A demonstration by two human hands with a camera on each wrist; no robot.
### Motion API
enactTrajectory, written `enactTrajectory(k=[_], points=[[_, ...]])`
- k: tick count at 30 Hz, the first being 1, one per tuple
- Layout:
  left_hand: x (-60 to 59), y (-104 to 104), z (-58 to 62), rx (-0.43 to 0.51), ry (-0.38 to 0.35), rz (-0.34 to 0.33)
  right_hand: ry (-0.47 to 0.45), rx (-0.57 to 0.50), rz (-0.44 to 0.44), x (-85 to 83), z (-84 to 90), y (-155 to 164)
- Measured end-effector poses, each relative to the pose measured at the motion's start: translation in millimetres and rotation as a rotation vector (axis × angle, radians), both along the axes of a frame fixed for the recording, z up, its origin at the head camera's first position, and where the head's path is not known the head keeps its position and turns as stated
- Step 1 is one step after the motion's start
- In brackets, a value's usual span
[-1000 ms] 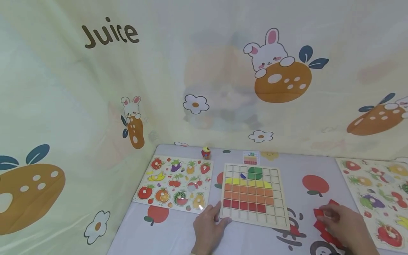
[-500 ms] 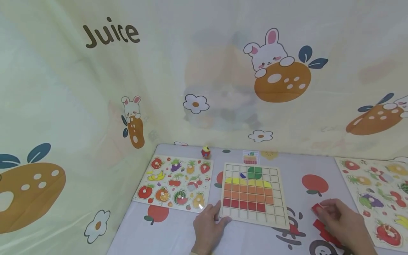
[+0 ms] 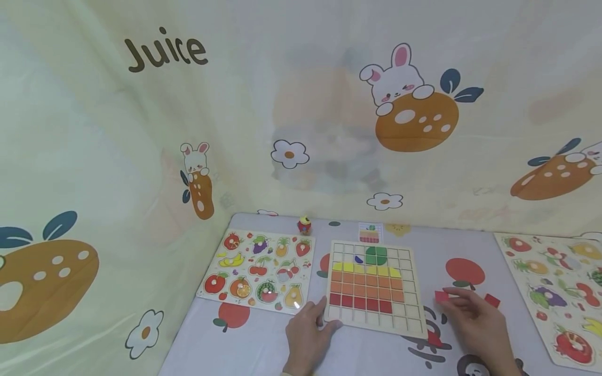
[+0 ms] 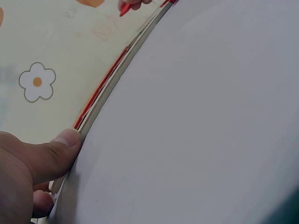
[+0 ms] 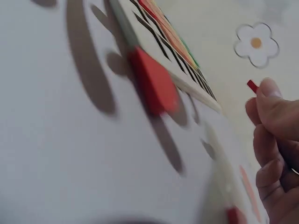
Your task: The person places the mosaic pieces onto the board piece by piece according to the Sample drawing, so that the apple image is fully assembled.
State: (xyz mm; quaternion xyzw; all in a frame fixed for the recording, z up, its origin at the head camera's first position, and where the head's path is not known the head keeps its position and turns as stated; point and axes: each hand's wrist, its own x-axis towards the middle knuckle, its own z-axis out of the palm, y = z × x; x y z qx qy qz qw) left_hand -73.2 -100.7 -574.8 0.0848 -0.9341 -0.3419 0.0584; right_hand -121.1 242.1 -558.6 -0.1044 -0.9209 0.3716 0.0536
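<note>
Currently 2 hands on the table [image 3: 263, 350]. Left hand [image 3: 307, 334] rests at the near-left corner of the grid board [image 3: 408, 305], thumb pressed on its edge, fingers relaxed, holding nothing. Right hand [image 3: 472, 326] pinches 1 small red square tile [image 3: 441, 296] by its fingertips, just beside the board's right edge, near its lower right.

Counts: 1 square wooden grid board at table centre, thin, flat, pale wood. Filled rows: 1 yellow, 2 orange, 1 red row of about 5 tiles (hard to count at this resolution), plus 1 green piece on top. 2 loose red tiles on the cloth: 1 [image 3: 492, 300] right of the hand, 1 [image 3: 433, 339] near the board's near-right corner.

2 flat fruit peg puzzles: 1 [image 3: 256, 271] toward the left edge, 1 [image 3: 557, 292] at the right edge. 1 small reference card [image 3: 370, 233] and 1 small red figurine [image 3: 303, 225] along the far edge.
</note>
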Motion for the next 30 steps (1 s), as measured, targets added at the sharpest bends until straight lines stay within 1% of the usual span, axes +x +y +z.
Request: enactTrajectory(k=[3, 6, 8, 10, 13, 16, 18, 22, 26, 30], points=[[0.4, 0, -0.5, -0.007, 0.0, 0.003, -0.02, -0.021, -0.023, -0.5, -2.6, -14], [0.3, 0, -0.2, -0.007, -0.002, 0.004, -0.053, -0.064, -0.025, -1.1, -4.5, -26], [0.3, 0, -0.5, -0.006, 0.0, 0.003, -0.065, -0.082, -0.003, -0.9, -6.0, -32], [0.4, 0, -0.3, -0.003, 0.004, 0.002, -0.062, -0.088, 0.044, 0.4, -7.1, -35], [0.8, 0, -1.0, -0.003, 0.017, 0.001, -0.052, -0.081, 0.136, 3.2, -7.5, -38], [0.9, 0, -1.0, -0.002, 0.012, 0.0, 0.003, -0.06, 0.206, 5.8, -10.7, -41], [0.8, 0, -0.7, -0.001, 0.002, 0.002, 0.036, -0.054, 0.233, 6.3, -12.7, -43], [0.6, 0, 0.3, 0.001, -0.006, 0.005, 0.067, -0.02, 0.267, 5.3, -15.1, -47], [0.0, 0, 0.1, 0.001, -0.003, 0.006, 0.059, 0.023, 0.278, 4.4, -12.7, -51], [-0.3, 0, 0.3, -0.001, -0.003, 0.008, 0.057, 0.044, 0.289, 3.4, -11.0, -53]])
